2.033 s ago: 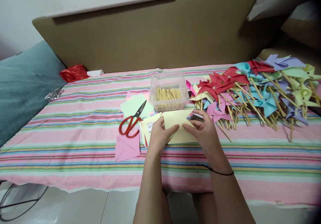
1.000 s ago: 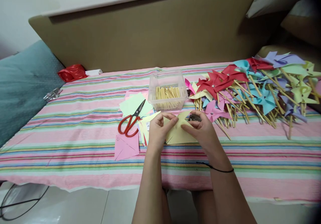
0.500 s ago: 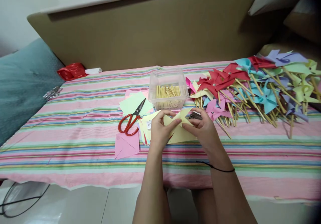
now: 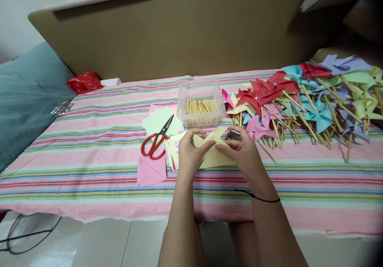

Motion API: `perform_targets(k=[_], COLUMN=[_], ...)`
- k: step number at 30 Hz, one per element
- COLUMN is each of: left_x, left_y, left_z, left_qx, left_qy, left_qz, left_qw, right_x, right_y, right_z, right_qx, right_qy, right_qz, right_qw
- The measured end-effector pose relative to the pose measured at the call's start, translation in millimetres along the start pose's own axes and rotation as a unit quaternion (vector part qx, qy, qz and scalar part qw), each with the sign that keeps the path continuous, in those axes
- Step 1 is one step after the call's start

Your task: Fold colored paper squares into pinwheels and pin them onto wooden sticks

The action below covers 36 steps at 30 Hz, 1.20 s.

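Observation:
Between both hands is a yellow paper sheet (image 4: 216, 157), cut and with points bent toward its middle. My left hand (image 4: 193, 149) pinches its left part, thumb on top. My right hand (image 4: 241, 145) grips the right side, its thumb near the centre of the paper. Just behind them stands a clear plastic box (image 4: 201, 101) of short wooden sticks. Left of my left hand lie red-handled scissors (image 4: 157, 139) on loose coloured paper sheets (image 4: 158, 119). A pink cut square (image 4: 151, 171) rests nearer to me. A dark metallic object (image 4: 233, 136) is partly hidden behind my right hand.
Many finished paper pinwheels (image 4: 299, 99) on sticks are heaped at the right. A red plastic bag (image 4: 85, 83) and a white item (image 4: 110, 81) lie at the far left. Shiny metallic pieces (image 4: 62, 109) sit by the teal cushion (image 4: 32, 95). A striped cloth (image 4: 98, 167) covers the seat.
Both hands stay on the yellow paper, with only slight shifts of the thumbs and the folded points. The whole view has moved a little.

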State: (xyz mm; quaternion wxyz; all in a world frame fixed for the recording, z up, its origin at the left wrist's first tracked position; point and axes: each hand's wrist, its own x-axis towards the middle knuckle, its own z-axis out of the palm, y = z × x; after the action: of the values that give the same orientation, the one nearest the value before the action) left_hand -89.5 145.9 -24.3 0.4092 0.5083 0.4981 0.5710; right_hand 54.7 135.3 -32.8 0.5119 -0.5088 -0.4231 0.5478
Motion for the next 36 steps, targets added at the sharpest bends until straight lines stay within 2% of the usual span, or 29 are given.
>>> perform_targets(k=[6, 11, 17, 20, 27, 36], left_x=[-0.6, -0.7, -4.8, -5.5, -4.6, -3.9], left_y=[1.3, 3.7, 8.9, 7.7, 3.6, 2.9], left_z=[-0.4, 0.2, -0.3, -0.4, -0.7, -3.6], left_qx=[0.031, 0.012, -0.084, -0.086, -0.078, -0.068], left_qy=[0.001, 0.0, -0.039, -0.048, -0.019, -0.033], left_qz=[0.012, -0.001, -0.138, -0.168, -0.181, -0.168], left_qw=[0.999, 1.0, 0.986, 0.981, 0.98, 0.983], right_x=[0.9, 0.4, -0.1, 0.1, -0.8, -0.9], right_y=[1.6, 0.5, -2.7, -3.6, -4.7, -4.8], right_z=[-0.9, 0.0, 2.6, 3.1, 3.5, 2.3], right_qx=[-0.009, 0.001, 0.041, 0.053, 0.045, 0.041], right_qy=[0.003, 0.012, 0.044, 0.046, 0.032, 0.024], right_qz=[-0.003, 0.007, 0.024, 0.024, 0.025, 0.027], right_qw=[1.0, 1.0, 0.998, 0.997, 0.998, 0.998])
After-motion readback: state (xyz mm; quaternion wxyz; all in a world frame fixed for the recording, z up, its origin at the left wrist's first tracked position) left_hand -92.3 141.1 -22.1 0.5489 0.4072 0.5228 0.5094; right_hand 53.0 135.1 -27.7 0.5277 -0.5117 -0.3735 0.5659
